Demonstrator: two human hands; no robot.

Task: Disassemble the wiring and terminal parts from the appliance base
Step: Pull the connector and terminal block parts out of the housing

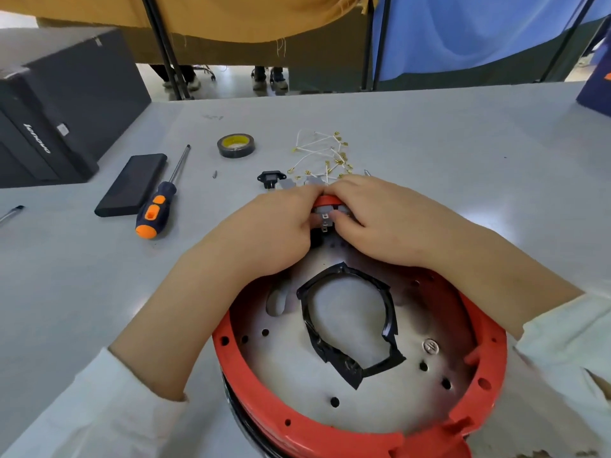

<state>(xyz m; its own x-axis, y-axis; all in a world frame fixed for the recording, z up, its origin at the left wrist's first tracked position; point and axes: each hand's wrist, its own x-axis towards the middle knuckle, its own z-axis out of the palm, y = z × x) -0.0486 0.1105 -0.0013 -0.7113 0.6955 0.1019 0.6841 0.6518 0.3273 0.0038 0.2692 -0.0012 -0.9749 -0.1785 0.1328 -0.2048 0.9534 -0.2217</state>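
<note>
The round appliance base [238, 368] with a red rim lies upside down at the table's near edge. Its metal plate carries a ring of black tape [386, 309] round a central opening. At the far rim sits a grey terminal part [325, 215] with metal tabs. My left hand [271, 233] and my right hand [383, 219] meet over it, and the fingers of both pinch it. Beyond the hands lie several loose white wires [325, 153] with brass terminals, a black socket part [271, 178] and small grey pieces [287, 185].
A screwdriver [162, 200] with an orange and blue handle lies to the left, beside a black phone-like slab [132, 185]. A roll of black tape [235, 145] stands further back. A black computer case [62, 104] fills the far left. A small screw [215, 174] lies loose.
</note>
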